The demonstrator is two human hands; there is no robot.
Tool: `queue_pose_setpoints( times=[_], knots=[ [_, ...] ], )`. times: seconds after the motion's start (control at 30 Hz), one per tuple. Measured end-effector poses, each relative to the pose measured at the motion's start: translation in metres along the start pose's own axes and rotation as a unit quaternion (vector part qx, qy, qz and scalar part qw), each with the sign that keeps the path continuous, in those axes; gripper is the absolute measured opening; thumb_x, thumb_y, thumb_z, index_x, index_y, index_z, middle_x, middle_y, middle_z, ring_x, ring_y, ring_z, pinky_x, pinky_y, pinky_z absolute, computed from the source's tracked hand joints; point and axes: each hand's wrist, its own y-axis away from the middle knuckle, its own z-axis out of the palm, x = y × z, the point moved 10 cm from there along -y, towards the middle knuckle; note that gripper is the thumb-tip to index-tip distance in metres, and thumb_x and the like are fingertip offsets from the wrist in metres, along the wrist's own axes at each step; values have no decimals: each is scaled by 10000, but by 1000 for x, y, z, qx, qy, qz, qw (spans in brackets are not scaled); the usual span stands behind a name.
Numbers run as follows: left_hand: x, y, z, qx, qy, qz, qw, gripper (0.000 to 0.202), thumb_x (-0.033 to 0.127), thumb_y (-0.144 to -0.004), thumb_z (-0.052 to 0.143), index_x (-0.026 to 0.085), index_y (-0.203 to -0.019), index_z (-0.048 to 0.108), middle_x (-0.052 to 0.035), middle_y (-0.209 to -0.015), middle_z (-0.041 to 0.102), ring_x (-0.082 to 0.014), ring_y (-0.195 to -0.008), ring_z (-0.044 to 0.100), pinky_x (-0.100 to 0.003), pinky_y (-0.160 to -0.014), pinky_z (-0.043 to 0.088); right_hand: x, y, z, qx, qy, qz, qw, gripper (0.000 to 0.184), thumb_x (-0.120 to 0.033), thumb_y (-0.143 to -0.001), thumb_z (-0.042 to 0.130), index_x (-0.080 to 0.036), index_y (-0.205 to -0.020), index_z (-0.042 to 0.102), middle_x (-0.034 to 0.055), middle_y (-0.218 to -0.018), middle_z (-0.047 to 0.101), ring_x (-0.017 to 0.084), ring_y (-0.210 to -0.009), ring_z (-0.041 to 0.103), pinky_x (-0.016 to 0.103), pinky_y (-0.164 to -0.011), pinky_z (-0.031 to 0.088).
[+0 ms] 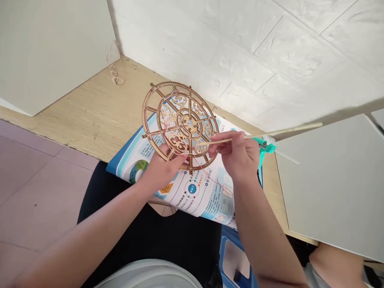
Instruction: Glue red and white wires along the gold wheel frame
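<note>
A round openwork wooden wheel (196, 127) with spokes and scroll cut-outs is tilted above a printed sheet. My left hand (162, 172) grips its near-left rim, the thumb on top and some fingers hidden beneath. Thin white and red wire (224, 188) runs over the wheel, and a loose end trails onto the sheet. A thin pale wooden stick (288, 129) is pinched in my right hand (241, 158). Its left tip lies over the wheel's lower right part; I cannot tell whether it touches.
The glossy printed sheet (207, 206) lies over the wooden tabletop (81, 116) edge. Behind my right hand is a teal object (267, 147). Tangled wire (115, 76) rests by the left white panel (60, 48). Another white panel (330, 184) stands right, with a person's leg (336, 264) below.
</note>
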Motion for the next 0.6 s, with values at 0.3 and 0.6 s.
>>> queue_pose_setpoints(
  times=[0.3,0.6],
  knots=[
    [-5,-11,0,25,-34,-2,999,262,235,-876,696,260,-1136,707,-27,-1054,804,-291,-1165,710,-444,-1115,504,21,4,5,-1,17,-45,999,197,-414,-1038,622,-249,-936,594,-1,-763,690,176,-644,708,340,-573,584],
    [-14,-14,4,6,-23,-42,999,152,255,-865,712,241,-1001,646,-30,-1102,787,-282,-1095,736,-386,-990,568,17,11,20,-29,144,-76,986,157,-328,-1082,525,-301,-946,599,7,-789,698,212,-727,698,404,-672,571]
  ],
)
